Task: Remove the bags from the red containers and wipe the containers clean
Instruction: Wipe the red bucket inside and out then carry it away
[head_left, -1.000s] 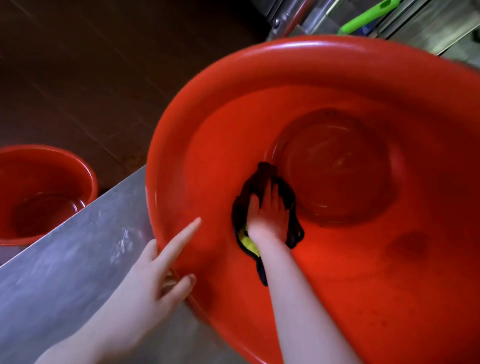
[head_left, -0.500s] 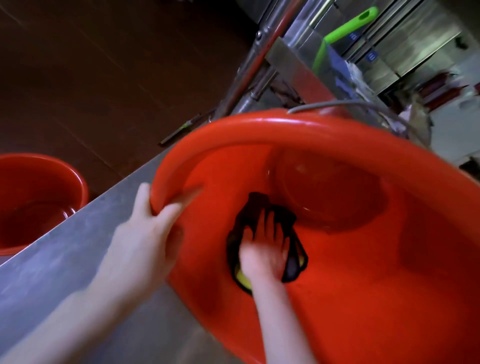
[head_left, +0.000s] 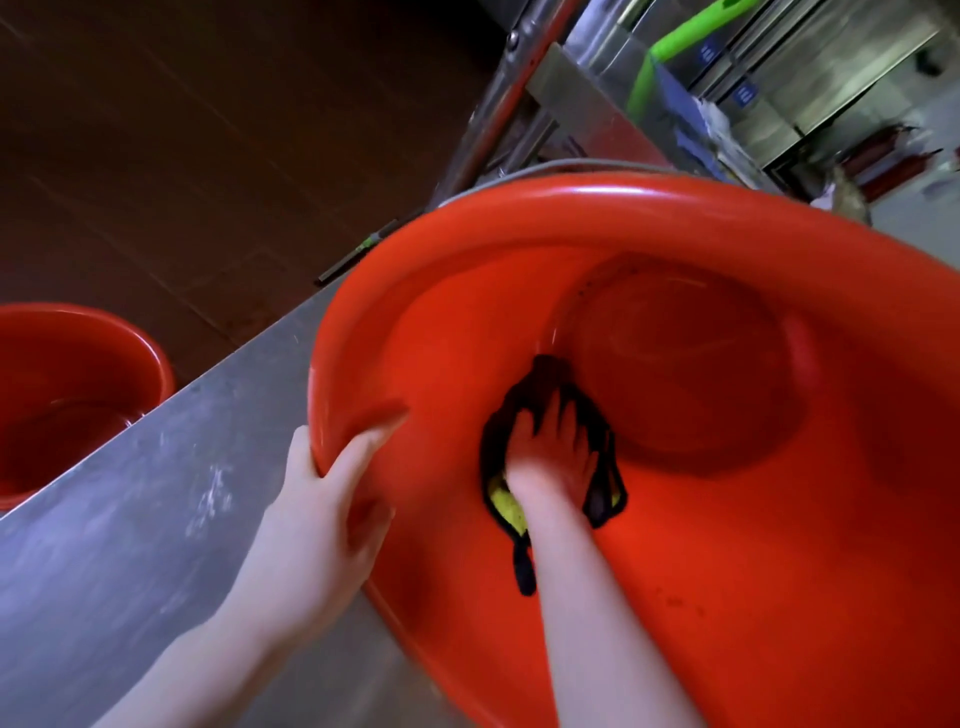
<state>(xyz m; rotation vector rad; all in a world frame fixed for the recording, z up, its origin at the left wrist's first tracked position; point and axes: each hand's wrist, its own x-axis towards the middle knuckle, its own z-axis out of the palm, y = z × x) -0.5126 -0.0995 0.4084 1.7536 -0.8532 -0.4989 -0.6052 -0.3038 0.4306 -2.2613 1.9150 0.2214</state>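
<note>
The large round red plastic basin sat tilted on the grey metal counter. The left hand clamped its near rim, thumb outside, fingers curled inside. The right hand lay flat, fingers spread, pressing a dark cloth with a yellow patch against the inner wall. A second red basin stood well apart beyond the counter edge.

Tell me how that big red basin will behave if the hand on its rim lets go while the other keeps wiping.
The big red basin sits tilted on the metal counter, so it would probably rock or slide. The left hand grips its rim, seemingly to steady it. The right hand pressing the cloth against the glossy wall would likely push it away.
</note>
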